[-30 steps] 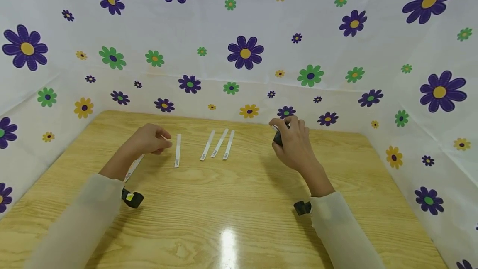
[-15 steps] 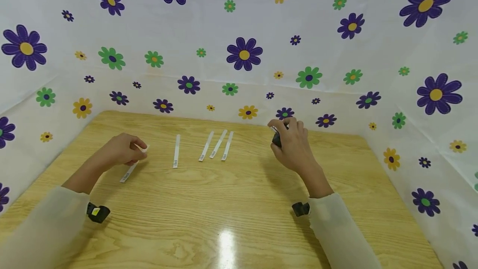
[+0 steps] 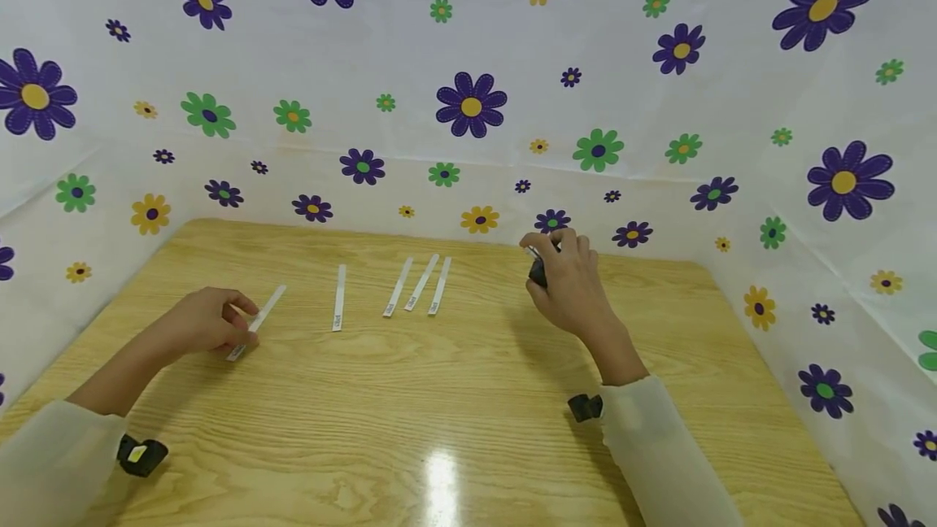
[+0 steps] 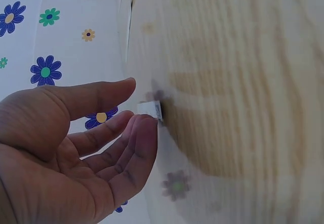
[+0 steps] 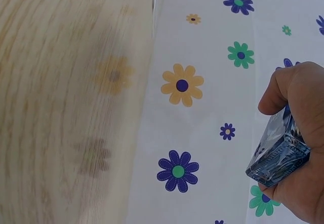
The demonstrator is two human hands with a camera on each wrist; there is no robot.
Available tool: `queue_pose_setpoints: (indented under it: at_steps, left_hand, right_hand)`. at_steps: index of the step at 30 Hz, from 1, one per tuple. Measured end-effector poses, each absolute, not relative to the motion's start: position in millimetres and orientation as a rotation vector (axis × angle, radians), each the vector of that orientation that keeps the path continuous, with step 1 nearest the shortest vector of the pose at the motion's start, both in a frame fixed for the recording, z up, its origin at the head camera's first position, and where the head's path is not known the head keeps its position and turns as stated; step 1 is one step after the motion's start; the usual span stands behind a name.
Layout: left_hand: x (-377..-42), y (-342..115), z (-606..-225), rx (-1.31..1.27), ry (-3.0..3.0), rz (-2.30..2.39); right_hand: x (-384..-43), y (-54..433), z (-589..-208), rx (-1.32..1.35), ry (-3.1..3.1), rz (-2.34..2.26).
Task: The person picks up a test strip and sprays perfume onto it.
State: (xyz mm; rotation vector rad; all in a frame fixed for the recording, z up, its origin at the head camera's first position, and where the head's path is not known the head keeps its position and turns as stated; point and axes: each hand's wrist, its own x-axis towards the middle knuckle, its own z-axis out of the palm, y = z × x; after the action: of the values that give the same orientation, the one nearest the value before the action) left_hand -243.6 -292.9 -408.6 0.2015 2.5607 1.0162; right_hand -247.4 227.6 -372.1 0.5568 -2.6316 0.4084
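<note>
My left hand [image 3: 205,322] is over the leftmost white paper strip [image 3: 272,303], fingers loosely bent, overlapping its lower part in the head view. In the left wrist view, thumb and fingers stand apart, with the strip's end [image 4: 150,109] just past the fingertips. My right hand [image 3: 577,289], raised at the back right, grips a small faceted glass bottle [image 5: 279,158], clear with dark blue; the palm and fingers hide much of it. Another strip [image 3: 339,299] lies farther right, then a group of three strips [image 3: 421,283], all with small print at the near end.
The wooden table [image 3: 351,413] has a glossy surface with a light reflection near its front. A white flower-printed cloth [image 3: 410,39] encloses the back and both sides. Black wrist cameras hang below both sleeves [image 3: 659,429].
My left hand has moved left and nearer to me, down along the leftmost strip, uncovering its far end. My right hand keeps its grip on the bottle, nearly still.
</note>
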Motion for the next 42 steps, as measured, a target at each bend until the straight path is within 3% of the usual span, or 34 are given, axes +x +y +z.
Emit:
queue_pose_setpoints:
  at_steps: [19,42]
  left_hand:
    - [-237.0,-294.3,-412.5,0.165,2.520,1.085]
    - [-251.2,-295.3,-418.4,0.173,2.438,1.187]
  right_hand:
    - [-247.5,227.9,-370.6,0.537,-2.620,0.412]
    - [-247.6,229.7,-370.8,0.538,-2.627,0.396]
